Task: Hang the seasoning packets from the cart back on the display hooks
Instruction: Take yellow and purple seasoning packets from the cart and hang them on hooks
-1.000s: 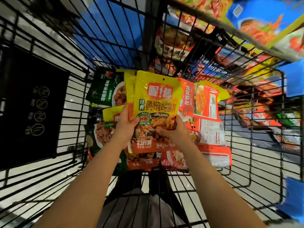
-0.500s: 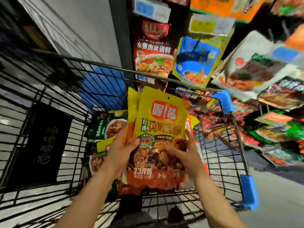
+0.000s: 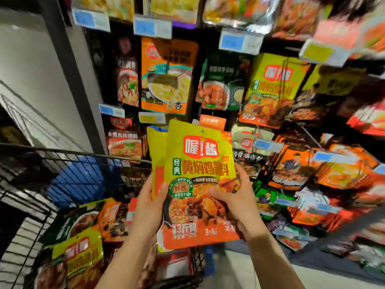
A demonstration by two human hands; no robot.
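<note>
Fingers (image 3: 161,189) of the left hand (image 3: 149,207) curled round the left edge of a small stack of yellow-and-orange plastic seasoning packets (image 3: 198,184), thumb pressed on the front face; fingers of the right hand (image 3: 239,203) wrapped round the right edge, thumb lying across the printed dish picture. Both grasping the same stack, held upright in the air above the black wire shopping cart (image 3: 62,163) and in front of the display rack of hanging packets (image 3: 208,84). At least two packets in the stack, the rear one peeking out at the upper left. Punched hole near the top edge of the front packet, level with a blurred orange label on the rack. A matching yellow packet hanging on the rack (image 3: 270,88) up and to the right. More loose packets lying in the cart (image 3: 77,253) at lower left, among them another yellow one. Blue price tags (image 3: 153,28) along the rack rails.
</note>
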